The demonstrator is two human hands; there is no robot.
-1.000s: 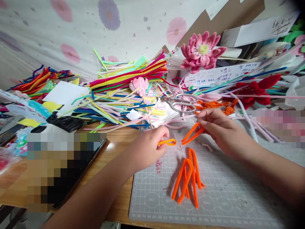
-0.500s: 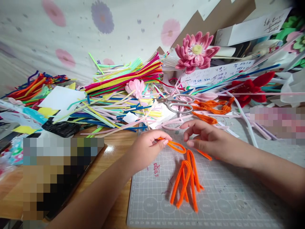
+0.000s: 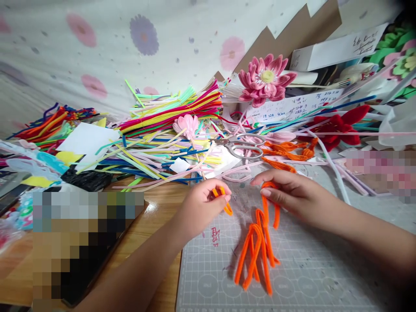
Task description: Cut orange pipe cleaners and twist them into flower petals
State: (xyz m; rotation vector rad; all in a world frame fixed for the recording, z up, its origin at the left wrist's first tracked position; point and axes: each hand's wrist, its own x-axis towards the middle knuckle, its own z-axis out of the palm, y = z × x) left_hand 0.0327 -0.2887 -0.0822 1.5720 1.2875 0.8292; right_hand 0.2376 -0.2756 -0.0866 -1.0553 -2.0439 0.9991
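A small looped orange pipe cleaner (image 3: 229,210) is pinched between the thumb and fingers of my left hand (image 3: 204,206). Part of the loop is hidden behind the fingers. My right hand (image 3: 290,190) grips another bent orange pipe cleaner (image 3: 265,211) near its bend, and its two ends hang down. Below the hands, several folded orange pipe cleaners (image 3: 240,264) lie overlapping on the grey cutting mat (image 3: 201,260). Beyond my right hand are finished-looking orange petal pieces (image 3: 282,149).
Metal scissors (image 3: 245,147) lie behind the hands, beside a pink pipe-cleaner flower (image 3: 186,125). Colourful pipe-cleaner bundles (image 3: 175,108) are heaped at the back. A larger pink flower (image 3: 267,78) and a red flower (image 3: 336,125) stand right. A blurred-out dark-edged device (image 3: 107,247) lies left.
My right hand has closed on a bent orange pipe cleaner and raised it, ends down. The loop in my left hand now points downward instead of right. The view has shifted slightly.
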